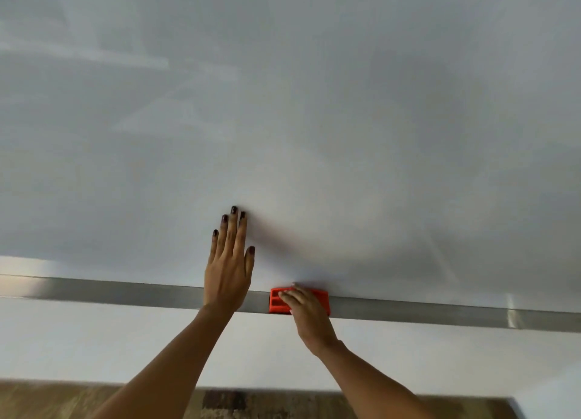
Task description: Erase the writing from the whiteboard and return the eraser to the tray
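The left hand (228, 272) lies flat on the whiteboard (314, 119), fingers straight, grasping nothing. Just to its right, the right hand (306, 311) grips the red eraser (279, 300), which sits on the metal tray (125, 291) at the board's lower edge.

The whiteboard (314, 119) fills most of the view, its pale grey face bare of writing, with only faint wipe streaks and soft reflections. A red, ribbed, rectangular eraser (279, 300) lies flat on the long grey metal tray (125, 292) that runs along the board's bottom edge.
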A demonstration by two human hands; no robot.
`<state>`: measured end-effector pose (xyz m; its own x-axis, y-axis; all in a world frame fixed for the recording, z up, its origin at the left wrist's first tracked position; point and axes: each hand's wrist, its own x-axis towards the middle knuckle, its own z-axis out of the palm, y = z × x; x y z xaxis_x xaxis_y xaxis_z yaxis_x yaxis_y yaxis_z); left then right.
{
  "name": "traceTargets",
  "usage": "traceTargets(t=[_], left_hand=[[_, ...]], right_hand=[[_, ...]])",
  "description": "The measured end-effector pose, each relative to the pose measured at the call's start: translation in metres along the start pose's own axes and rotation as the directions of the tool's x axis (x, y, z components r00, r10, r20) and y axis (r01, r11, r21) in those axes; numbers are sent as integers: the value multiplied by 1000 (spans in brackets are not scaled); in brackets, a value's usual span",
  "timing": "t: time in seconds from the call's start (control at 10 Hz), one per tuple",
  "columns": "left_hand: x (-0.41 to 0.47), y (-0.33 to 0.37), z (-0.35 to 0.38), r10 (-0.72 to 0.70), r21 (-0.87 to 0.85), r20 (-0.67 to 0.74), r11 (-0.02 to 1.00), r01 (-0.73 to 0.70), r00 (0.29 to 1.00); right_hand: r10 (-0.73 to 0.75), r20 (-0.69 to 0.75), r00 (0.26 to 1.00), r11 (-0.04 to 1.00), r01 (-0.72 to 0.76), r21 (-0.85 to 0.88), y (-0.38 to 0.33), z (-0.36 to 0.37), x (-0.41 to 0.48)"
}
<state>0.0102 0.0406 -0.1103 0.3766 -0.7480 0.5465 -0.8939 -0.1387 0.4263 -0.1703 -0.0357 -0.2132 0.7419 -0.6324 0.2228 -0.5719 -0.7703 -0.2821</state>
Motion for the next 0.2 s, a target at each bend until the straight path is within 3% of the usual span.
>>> traceTargets(t=[0.2], left_hand=[[-12,6,1,6,2,10,1000,-6,1000]], right_hand=[[0,-315,949,999,-14,-41,-16,-16,0]])
